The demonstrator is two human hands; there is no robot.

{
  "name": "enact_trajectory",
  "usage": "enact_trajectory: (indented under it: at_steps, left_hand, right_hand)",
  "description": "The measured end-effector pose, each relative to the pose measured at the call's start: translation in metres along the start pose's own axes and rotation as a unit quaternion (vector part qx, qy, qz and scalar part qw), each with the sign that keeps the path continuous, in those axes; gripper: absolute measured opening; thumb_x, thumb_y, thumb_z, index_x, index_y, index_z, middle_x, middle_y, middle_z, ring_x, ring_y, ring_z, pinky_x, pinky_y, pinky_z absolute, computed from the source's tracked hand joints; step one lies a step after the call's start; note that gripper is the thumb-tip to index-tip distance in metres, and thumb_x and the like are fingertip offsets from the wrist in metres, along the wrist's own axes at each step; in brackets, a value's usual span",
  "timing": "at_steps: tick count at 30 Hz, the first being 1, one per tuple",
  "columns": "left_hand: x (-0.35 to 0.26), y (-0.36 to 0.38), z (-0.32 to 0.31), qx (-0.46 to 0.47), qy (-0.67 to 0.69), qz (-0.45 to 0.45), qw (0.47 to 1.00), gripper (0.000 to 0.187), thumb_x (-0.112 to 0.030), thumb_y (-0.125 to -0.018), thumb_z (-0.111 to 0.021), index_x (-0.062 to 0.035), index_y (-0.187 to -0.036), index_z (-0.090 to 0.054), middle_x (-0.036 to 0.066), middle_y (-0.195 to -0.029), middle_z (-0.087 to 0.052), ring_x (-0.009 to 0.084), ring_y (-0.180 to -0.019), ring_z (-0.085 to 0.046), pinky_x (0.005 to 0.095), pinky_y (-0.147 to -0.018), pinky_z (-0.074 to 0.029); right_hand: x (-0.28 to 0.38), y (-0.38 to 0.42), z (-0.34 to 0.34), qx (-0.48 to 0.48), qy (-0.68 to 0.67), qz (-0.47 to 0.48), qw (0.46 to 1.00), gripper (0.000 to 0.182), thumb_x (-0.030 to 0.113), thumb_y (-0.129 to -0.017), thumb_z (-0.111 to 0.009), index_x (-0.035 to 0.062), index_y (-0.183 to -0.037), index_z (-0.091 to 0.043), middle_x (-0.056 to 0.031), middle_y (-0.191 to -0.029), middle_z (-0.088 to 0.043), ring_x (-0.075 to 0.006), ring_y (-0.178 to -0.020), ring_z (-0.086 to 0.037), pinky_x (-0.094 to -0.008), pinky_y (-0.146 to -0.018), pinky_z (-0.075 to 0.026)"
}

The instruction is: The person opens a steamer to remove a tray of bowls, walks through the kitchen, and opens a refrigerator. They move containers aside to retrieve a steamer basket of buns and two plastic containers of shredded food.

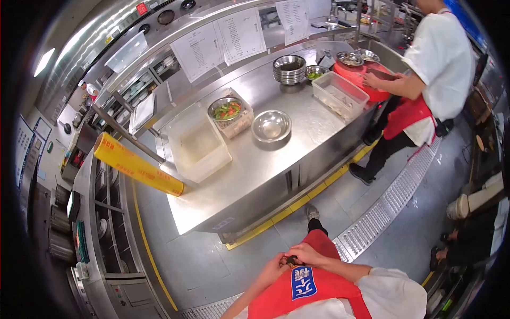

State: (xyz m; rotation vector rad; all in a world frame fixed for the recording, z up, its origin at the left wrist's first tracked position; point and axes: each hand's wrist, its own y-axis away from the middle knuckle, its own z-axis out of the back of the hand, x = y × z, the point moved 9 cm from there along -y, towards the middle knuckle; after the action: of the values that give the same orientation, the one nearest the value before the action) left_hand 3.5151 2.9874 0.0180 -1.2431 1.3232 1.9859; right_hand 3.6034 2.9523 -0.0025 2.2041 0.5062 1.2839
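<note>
My left hand (273, 266) and my right hand (308, 254) meet in front of the red apron (271, 302). Between them is a small dark thing (291, 260), too small to make out. Both hands have curled fingers, close together at waist height. Beyond them is the steel counter (255, 181), with an empty steel bowl (271, 126) near its middle. Left of the bowl, a bowl of cut red and green vegetables (227, 110) rests on a plastic container (238, 129), beside a large translucent tub (196, 151).
A yellow roll (138, 165) leans at the counter's left end. Stacked steel bowls (289, 70) and a clear container (340, 95) stand farther right. A co-worker (443, 64) works by a red basin (353, 77). A metal floor grate (390, 198) runs behind the co-worker.
</note>
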Motion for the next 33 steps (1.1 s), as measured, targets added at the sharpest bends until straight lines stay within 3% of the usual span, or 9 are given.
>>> enact_trajectory:
  at_steps: [6,8,15,17,20,23,26,29,33]
  left_hand:
    - [-0.077,-0.081,0.032,-0.133,0.013,0.027,0.991,0.023,-0.011,-0.083,-0.059,-0.0008,-0.103,-0.053,0.002,-0.078,-0.058,0.0095,-0.068,-0.053,0.0246,-0.063,-0.044]
    - [-0.092,-0.099,0.036,-0.144,0.088,0.04,0.985,0.022,-0.01,-0.082,-0.061,-0.0002,-0.1,-0.054,-0.001,-0.075,-0.055,0.0066,-0.065,-0.047,0.0225,-0.059,-0.041]
    - [-0.139,-0.148,0.068,-0.128,0.084,0.083,0.985,0.032,-0.015,-0.076,-0.069,-0.0007,-0.1,-0.054,-0.001,-0.074,-0.054,0.0055,-0.065,-0.046,0.0219,-0.057,-0.04]
    - [-0.149,-0.154,0.077,-0.127,0.092,0.072,0.985,0.034,-0.021,-0.076,-0.07,-0.0005,-0.099,-0.055,0.0,-0.073,-0.054,0.0066,-0.065,-0.047,0.0233,-0.058,-0.041]
    - [-0.139,-0.162,0.095,-0.129,-0.087,0.123,0.98,0.034,-0.027,-0.078,-0.066,-0.0023,-0.1,-0.058,0.009,-0.081,-0.061,0.0192,-0.072,-0.059,0.0298,-0.066,-0.046]
    - [-0.166,-0.163,0.105,-0.124,-0.109,0.079,0.983,0.033,-0.032,-0.077,-0.065,-0.0052,-0.096,-0.062,0.015,-0.088,-0.062,0.0306,-0.082,-0.061,0.035,-0.071,-0.047]
    - [-0.138,-0.17,0.11,-0.148,-0.118,0.082,0.979,0.029,-0.031,-0.076,-0.065,-0.0067,-0.092,-0.064,0.018,-0.09,-0.062,0.0351,-0.089,-0.059,0.0381,-0.074,-0.047]
    - [-0.136,-0.17,0.112,-0.141,-0.125,0.076,0.979,0.029,-0.03,-0.076,-0.064,-0.0067,-0.093,-0.064,0.017,-0.089,-0.063,0.0319,-0.086,-0.061,0.0363,-0.073,-0.047]
    - [-0.136,-0.168,0.117,-0.145,-0.105,0.116,0.977,0.029,-0.028,-0.076,-0.065,-0.0061,-0.095,-0.064,0.015,-0.086,-0.064,0.0268,-0.081,-0.062,0.033,-0.072,-0.047]
  right_hand:
    - [0.116,-0.055,0.044,0.088,0.151,-0.04,0.984,0.02,0.019,-0.079,-0.057,0.0017,-0.075,-0.066,-0.0014,-0.056,-0.053,-0.0072,-0.044,-0.04,-0.0263,-0.04,-0.027]
    - [0.136,-0.069,0.054,0.102,0.126,-0.044,0.986,0.02,0.019,-0.079,-0.057,0.002,-0.075,-0.066,-0.0015,-0.056,-0.053,-0.0072,-0.044,-0.04,-0.0263,-0.04,-0.028]
    - [0.191,-0.097,0.065,0.121,0.032,-0.089,0.988,0.026,0.022,-0.082,-0.057,0.0003,-0.071,-0.065,-0.0036,-0.056,-0.055,-0.0075,-0.044,-0.042,-0.0246,-0.04,-0.03]
    - [0.201,-0.103,0.057,0.162,0.044,-0.107,0.98,0.029,0.028,-0.082,-0.062,0.001,-0.073,-0.064,-0.0026,-0.06,-0.057,-0.0065,-0.047,-0.044,-0.0232,-0.041,-0.031]
    - [0.205,-0.112,0.047,0.224,0.067,-0.146,0.961,0.03,0.031,-0.08,-0.066,0.0019,-0.078,-0.064,-0.0027,-0.065,-0.058,-0.0059,-0.051,-0.047,-0.0228,-0.044,-0.035]
    - [0.211,-0.123,0.051,0.275,0.245,-0.124,0.921,0.033,0.034,-0.082,-0.064,0.0031,-0.069,-0.062,-0.0015,-0.062,-0.056,-0.0069,-0.053,-0.047,-0.0238,-0.047,-0.037]
    - [0.233,-0.121,0.05,0.238,0.388,-0.064,0.888,0.041,0.037,-0.083,-0.061,0.0041,-0.059,-0.057,0.0015,-0.056,-0.051,-0.0073,-0.052,-0.044,-0.0253,-0.048,-0.035]
    - [0.227,-0.124,0.045,0.28,0.433,-0.076,0.853,0.046,0.039,-0.083,-0.059,0.0039,-0.054,-0.053,0.0024,-0.052,-0.047,-0.0081,-0.051,-0.042,-0.0268,-0.048,-0.035]
    - [0.208,-0.14,0.056,0.228,0.317,-0.067,0.918,0.041,0.032,-0.083,-0.06,0.0048,-0.053,-0.052,0.0023,-0.051,-0.046,-0.0073,-0.05,-0.04,-0.0258,-0.047,-0.034]
